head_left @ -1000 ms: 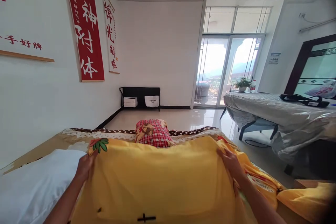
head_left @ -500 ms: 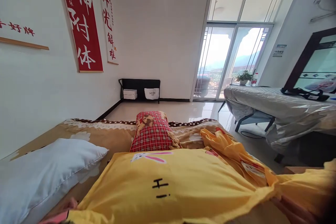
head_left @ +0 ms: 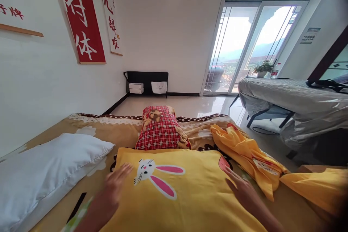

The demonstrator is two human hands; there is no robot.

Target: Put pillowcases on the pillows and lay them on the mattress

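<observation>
A yellow pillowcase (head_left: 195, 185) with a white rabbit print lies spread before me on the bed. My left hand (head_left: 115, 185) rests at its left side, fingers stretched towards the far edge, a little blurred. On the opposite side my right hand (head_left: 241, 188) touches the fabric near a red-pink print, its fingers extended. Neither hand grips anything. Just beyond the pillowcase sits a red checked pillow (head_left: 161, 130). A white pillow (head_left: 57, 170) lies to the left of my left hand. Crumpled yellow cloth (head_left: 239, 148) lies beyond my right hand.
The bed carries a brown floral cover (head_left: 122, 127). More yellow cloth (head_left: 318, 185) hangs over a brown object at the right. A table (head_left: 272, 87) under a grey plastic cover stands further back, and a low black shelf (head_left: 146, 77) is by the far wall.
The near edge of the yellow pillowcase has dropped out of view, with its "Hi" lettering, and the whole rabbit shows. Both hands have moved forward onto its sides. The view has tilted down.
</observation>
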